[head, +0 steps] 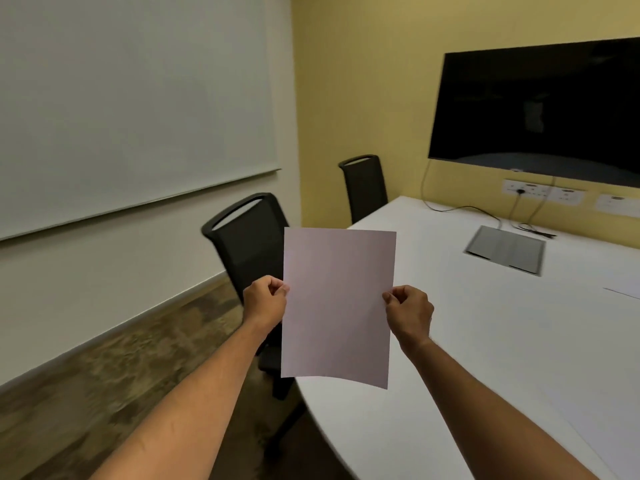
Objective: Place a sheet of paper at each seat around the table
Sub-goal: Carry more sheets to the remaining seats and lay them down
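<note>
Your hands hold one sheet of paper (pixel 337 303) up in front of you, both arms stretched forward. Your left hand (pixel 266 300) is closed on the sheet's left edge, thumb and fingers pinching it about halfway down; your right hand (pixel 410 308) is closed the same way on the right edge at about the same height. You have the sheet nearly upright and clear of every surface, its lower edge bowed a little, and it hangs over the rounded near-left edge of the counter.

To your left, a large whiteboard (pixel 135 98) covers most of the pale wall. Right of the sheet, the white counter (pixel 467 323) runs away from you to the yellow wall. On that wall hangs a dark screen (pixel 540 109), with a row of wall sockets (pixel 543 192) below it. Patterned brown floor (pixel 114 382) lies below the whiteboard wall.

You have two black chairs on the counter's left side. The nearer chair (pixel 247 237) stands just behind the sheet, partly hidden by it and by your left hand. The farther chair (pixel 365 185) sits near the room's corner, tucked against the counter.

A grey cable box (pixel 505 249) is set into the counter top toward the far end. A thin black cable (pixel 460 207) trails from the wall across the counter beside it. At the right edge you can see the pale corner of another sheet (pixel 623 292) lying flat on the counter.
</note>
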A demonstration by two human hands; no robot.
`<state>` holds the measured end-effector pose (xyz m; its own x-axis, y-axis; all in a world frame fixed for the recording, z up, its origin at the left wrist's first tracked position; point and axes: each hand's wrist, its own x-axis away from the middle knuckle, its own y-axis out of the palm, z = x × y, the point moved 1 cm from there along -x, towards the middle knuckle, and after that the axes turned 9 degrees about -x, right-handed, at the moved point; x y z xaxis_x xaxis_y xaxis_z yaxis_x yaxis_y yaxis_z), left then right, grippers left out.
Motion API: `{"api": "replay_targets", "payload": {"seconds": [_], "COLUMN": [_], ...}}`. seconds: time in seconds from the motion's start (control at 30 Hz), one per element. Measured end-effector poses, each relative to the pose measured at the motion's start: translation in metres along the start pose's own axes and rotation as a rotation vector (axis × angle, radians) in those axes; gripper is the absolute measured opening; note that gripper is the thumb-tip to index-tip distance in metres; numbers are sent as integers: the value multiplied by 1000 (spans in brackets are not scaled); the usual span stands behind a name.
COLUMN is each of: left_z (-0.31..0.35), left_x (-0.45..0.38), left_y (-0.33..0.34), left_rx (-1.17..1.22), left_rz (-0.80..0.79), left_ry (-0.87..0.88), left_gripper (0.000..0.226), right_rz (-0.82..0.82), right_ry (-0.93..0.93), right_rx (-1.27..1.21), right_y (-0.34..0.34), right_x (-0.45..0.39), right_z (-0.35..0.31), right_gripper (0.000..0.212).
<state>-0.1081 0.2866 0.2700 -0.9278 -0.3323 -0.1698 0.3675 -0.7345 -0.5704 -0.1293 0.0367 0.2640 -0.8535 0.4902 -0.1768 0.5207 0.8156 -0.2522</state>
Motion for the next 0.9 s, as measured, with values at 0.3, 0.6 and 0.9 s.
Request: {"api": "replay_targets", "payload": {"seconds": [0.3, 0.6, 0.9], "left_z": [-72, -147, -173], "left_x": [-18, -76, -158], "left_y": [-137, -276, -367], "left_rx": [-39, 7, 38], "left_rz": [245, 342, 392], "left_ry": [-112, -124, -79], "left_gripper": [10, 9, 6], "right_rz": [-220, -290, -272], "right_ry": [-69, -154, -199], "right_rx": [-78, -158, -220], "right_y": [126, 267, 367], "right_x": [57, 113, 121], "right_z": [-69, -153, -222], "right_gripper": [11, 6, 9]}}
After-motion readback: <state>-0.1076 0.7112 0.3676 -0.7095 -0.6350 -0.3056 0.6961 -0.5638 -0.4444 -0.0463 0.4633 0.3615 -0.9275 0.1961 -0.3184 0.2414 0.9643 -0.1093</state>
